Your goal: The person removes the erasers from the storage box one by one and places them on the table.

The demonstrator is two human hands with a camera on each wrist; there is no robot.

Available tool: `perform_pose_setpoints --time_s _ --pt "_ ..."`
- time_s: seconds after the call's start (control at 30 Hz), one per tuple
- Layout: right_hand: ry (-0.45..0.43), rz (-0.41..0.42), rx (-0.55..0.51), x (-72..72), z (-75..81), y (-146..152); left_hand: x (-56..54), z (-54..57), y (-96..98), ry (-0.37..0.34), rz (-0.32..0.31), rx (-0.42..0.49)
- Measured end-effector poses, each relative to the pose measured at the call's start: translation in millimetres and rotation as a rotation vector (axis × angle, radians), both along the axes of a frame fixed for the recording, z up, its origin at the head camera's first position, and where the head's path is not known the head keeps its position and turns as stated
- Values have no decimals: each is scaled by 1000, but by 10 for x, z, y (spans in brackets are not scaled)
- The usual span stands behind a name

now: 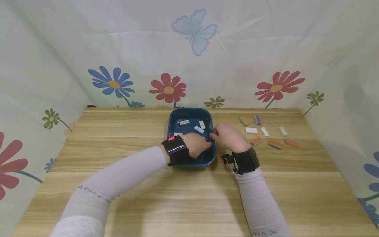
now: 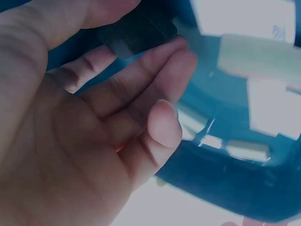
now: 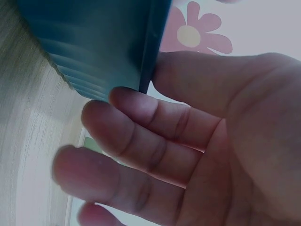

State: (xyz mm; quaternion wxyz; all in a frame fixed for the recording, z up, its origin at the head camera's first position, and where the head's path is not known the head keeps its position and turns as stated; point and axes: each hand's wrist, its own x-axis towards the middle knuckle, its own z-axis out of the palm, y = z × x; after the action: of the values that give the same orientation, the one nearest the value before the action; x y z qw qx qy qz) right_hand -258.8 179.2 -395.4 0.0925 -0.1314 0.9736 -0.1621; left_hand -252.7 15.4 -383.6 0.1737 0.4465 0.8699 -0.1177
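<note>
A dark blue plastic bin [image 1: 190, 113] stands on the table with several small pale blocks inside, among them a light blue block [image 1: 199, 129]. My left hand [image 1: 195, 145] reaches down into it. In the left wrist view, the thumb and fingers pinch a dark block [image 2: 141, 36], partly covered by the thumb. At the bin's right side my right hand [image 1: 230, 137] holds the rim between thumb and forefinger. The right wrist view shows that hand's other fingers loosely bent beside the bin's outer wall [image 3: 101, 52].
Right of the bin lie several small blocks, such as a white block [image 1: 251, 130], an orange-red block [image 1: 291, 143] and a pale green block [image 1: 283, 131]. Flower-print cloth [image 1: 133, 49] walls in the wooden table [image 1: 133, 128] at the back and sides.
</note>
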Motion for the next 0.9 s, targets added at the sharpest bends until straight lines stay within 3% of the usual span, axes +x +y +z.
perform_pose_setpoints --time_s 0.27,0.43,0.57,0.73,0.9 --pt "6 0 22 -14 -30 20 -114 229 -85 -95 123 107" --pt "-10 -6 11 -17 -43 -1 -198 326 -279 -8 106 234" --pt "-3 -8 10 -21 -50 -19 -263 317 -463 46 128 361" --pt "4 -1 6 -19 -58 -29 -352 286 -764 32 272 509" --pt "-5 -10 -4 -10 -53 -16 -545 200 -1139 62 435 533"
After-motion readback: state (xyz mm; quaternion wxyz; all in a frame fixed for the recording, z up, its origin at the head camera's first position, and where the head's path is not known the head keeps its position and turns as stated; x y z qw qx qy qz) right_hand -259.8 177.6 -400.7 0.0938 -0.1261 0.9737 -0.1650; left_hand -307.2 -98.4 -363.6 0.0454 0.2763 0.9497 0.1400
